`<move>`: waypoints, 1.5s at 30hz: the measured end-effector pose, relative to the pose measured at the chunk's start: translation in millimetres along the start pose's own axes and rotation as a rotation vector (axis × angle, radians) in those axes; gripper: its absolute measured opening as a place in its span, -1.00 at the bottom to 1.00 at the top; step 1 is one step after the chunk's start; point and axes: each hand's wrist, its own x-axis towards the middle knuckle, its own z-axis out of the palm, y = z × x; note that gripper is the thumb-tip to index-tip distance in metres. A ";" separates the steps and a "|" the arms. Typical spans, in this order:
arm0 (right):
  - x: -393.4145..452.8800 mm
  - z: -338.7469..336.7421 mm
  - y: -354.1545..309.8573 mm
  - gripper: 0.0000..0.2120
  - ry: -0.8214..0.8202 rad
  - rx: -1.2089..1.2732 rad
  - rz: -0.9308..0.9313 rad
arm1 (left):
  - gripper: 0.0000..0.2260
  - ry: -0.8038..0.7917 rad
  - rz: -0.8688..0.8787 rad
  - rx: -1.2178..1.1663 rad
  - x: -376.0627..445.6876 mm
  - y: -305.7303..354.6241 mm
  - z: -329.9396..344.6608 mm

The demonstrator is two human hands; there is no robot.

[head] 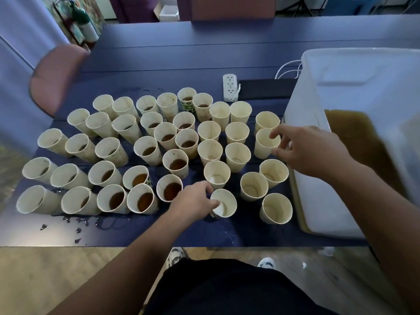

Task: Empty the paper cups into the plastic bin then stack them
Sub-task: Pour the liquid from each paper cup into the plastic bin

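The left hand (193,202) has its grip closed around an empty paper cup (223,204) near the front of the bench (159,64), fingers curled on the rim and side. The right hand (304,151) pinches the rim of another empty cup (264,144) just beside the plastic bin (354,92), which holds brown liquid. Across the dark blue bench stand many more paper cups (145,151): those toward the left hold brown liquid, those nearer the bin look empty. Spilled drops (77,223) lie by the front edge. A power strip (230,87) lies behind the cups.
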 end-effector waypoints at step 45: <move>1.0 3.6 -2.1 -0.67 -0.021 -0.018 -0.018 | -0.87 0.007 0.002 0.233 1.3 14.7 -137.6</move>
